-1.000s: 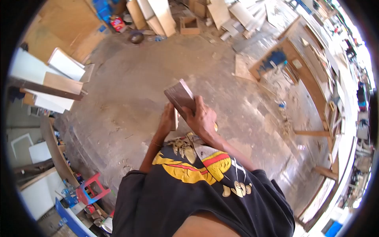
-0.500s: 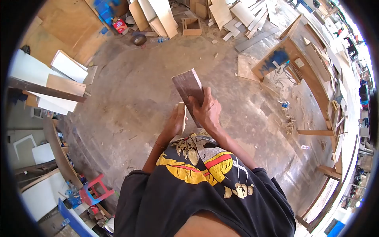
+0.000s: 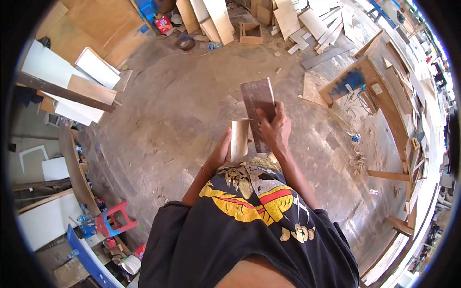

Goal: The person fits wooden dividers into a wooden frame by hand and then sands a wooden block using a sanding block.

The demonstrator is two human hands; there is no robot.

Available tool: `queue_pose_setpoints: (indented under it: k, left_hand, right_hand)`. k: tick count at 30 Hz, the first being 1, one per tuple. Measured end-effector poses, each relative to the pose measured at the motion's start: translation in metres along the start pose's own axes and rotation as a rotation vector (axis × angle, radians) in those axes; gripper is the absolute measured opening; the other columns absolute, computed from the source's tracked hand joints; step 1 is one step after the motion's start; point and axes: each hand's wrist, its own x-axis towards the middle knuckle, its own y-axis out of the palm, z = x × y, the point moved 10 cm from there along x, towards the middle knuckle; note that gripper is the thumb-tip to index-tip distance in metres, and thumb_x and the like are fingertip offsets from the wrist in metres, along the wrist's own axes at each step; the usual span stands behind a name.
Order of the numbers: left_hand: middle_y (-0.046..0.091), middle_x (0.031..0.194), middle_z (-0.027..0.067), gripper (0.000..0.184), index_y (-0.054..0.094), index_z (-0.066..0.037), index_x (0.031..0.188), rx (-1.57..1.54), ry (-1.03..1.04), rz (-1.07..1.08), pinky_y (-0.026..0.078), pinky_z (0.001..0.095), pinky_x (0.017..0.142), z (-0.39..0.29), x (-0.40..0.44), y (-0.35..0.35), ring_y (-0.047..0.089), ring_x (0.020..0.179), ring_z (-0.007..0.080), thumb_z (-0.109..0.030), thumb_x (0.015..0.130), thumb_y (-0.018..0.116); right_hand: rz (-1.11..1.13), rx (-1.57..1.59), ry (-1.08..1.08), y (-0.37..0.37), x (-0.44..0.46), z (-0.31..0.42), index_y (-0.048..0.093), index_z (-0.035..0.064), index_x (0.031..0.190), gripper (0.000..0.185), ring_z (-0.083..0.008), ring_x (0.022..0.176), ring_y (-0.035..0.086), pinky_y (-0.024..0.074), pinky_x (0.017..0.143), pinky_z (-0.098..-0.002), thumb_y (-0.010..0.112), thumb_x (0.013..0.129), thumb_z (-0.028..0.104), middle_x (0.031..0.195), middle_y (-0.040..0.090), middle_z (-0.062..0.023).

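My right hand [image 3: 276,128] grips a flat dark brown block [image 3: 258,98] by its right side, with the thumb across its face. The block stands nearly upright in view, its top end pointing away from me. Just left of it, my left hand [image 3: 222,148] holds a pale wooden piece [image 3: 239,139] from its left side, its broad face now showing. The two pieces are side by side above my lap; whether they touch is hard to tell. Fingertips of my left hand show at the right edge of the pale piece.
Wood boards [image 3: 283,21] and a small open wooden box [image 3: 251,33] lie at the far side. A wooden frame with blue paint [image 3: 350,81] and loose cables is at the right. White panels [image 3: 97,67] stand at the left, and a red and blue stool [image 3: 115,218] at lower left.
Both hands have moved right in view with their pieces. The dark block has turned more upright, and the pale piece has turned from its narrow edge to show its broad face.
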Motion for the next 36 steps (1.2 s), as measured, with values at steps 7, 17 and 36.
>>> queue_pose_setpoints:
  k: [7, 17, 36]
  left_hand:
    - [0.052, 0.122, 0.0143, 0.076, 0.033, -0.004, 0.137, -0.253, 0.099, 0.063, 0.046, 0.0338, 0.089, -0.028, 0.000, 0.030, 0.055, 0.104, 0.0203, -0.063, 0.089, 0.031]
    - [0.053, 0.117, 0.0081, 0.070, 0.035, 0.000, 0.135, 0.466, 0.267, -0.110, 0.043, 0.0278, 0.086, -0.048, -0.001, -0.002, 0.050, 0.104, 0.0131, -0.051, 0.089, 0.049]
    - [0.052, 0.107, 0.0134, 0.071, 0.049, 0.007, 0.117, 1.112, 0.462, -0.360, 0.042, 0.0332, 0.087, -0.086, -0.019, -0.001, 0.053, 0.100, 0.0255, -0.028, 0.063, 0.079]
  right_hand:
    - [-0.007, 0.012, -0.030, -0.019, -0.008, 0.008, 0.049, 0.0067, 0.104, 0.036, -0.0393, 0.077, 0.063, 0.0488, 0.066, -0.0449, 0.066, 0.078, 0.025, 0.085, 0.066, -0.0199]
    - [0.107, -0.071, -0.107, -0.006, -0.029, 0.027, 0.049, 0.0058, 0.103, 0.036, -0.0393, 0.074, 0.063, 0.0482, 0.062, -0.0447, 0.067, 0.078, 0.025, 0.082, 0.065, -0.0208]
    - [0.309, -0.141, -0.197, 0.000, -0.038, 0.038, 0.047, 0.0063, 0.104, 0.038, -0.0401, 0.071, 0.062, 0.0476, 0.060, -0.0468, 0.066, 0.078, 0.028, 0.075, 0.064, -0.0203]
